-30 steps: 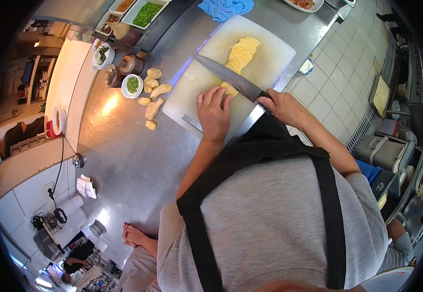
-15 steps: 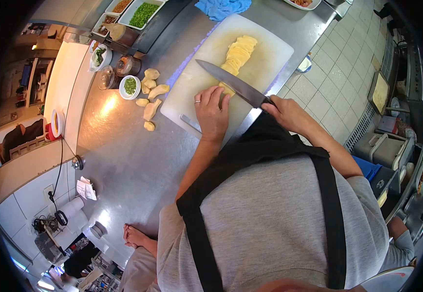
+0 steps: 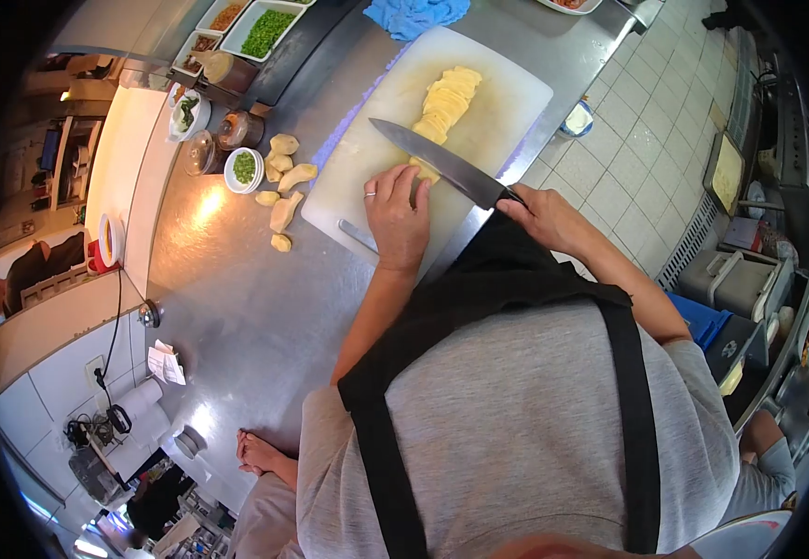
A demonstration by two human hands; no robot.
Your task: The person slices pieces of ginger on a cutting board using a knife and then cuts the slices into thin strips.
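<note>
My right hand (image 3: 539, 216) is closed round the handle of a large knife (image 3: 446, 166), whose blade lies across a pale yellow peeled piece (image 3: 425, 170) on the white cutting board (image 3: 339, 186). My left hand (image 3: 398, 212), with a ring on one finger, holds that piece from the near side with curled fingertips. Beyond the blade, thin yellow slices (image 3: 451, 96) overlap in a row. Several peeled pieces (image 3: 283, 212) lie on the steel counter left of the board, beside a white bowl of chopped greens (image 3: 243, 169).
A blue cloth (image 3: 415, 13) lies behind the board. Trays of chopped food (image 3: 266, 34) and jars (image 3: 239, 129) stand at the back left. Another person's clasped hands (image 3: 263, 455) rest at the counter's near edge. A small container (image 3: 577, 119) is right of the board.
The view has shifted slightly, so the board and counter items appear a little further left. The knife blade and both hands have stayed at the yellow piece, with small movements.
</note>
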